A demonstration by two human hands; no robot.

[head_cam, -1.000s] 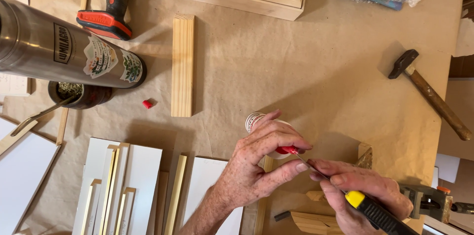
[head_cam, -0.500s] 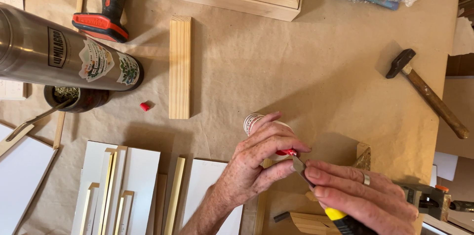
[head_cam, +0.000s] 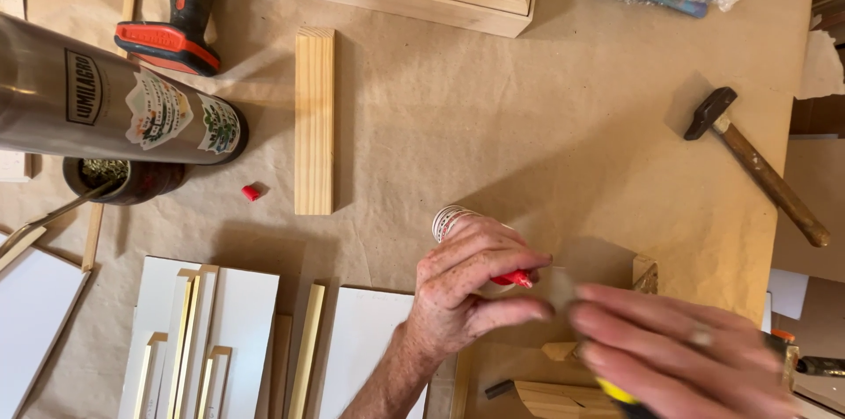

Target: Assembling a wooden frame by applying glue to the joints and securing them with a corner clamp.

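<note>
Left hand [head_cam: 462,291] gripping red-nozzled tube [head_cam: 453,224]; blurred right hand [head_cam: 682,353] clutching yellow knife [head_cam: 616,393]; bare paper toward hammer [head_cam: 757,164].

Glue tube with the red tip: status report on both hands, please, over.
Left hand gripping the glue tube, red nozzle at its fingertips. Right hand blurred beside the nozzle, holding a yellow-handled tool. Red cap lies apart on the paper.

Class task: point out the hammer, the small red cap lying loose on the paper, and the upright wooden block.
hammer [head_cam: 764,174], head view, on its wooden handle.
small red cap [head_cam: 252,193], head view, its middle.
wooden block [head_cam: 314,120], head view, middle of its top face.
</note>
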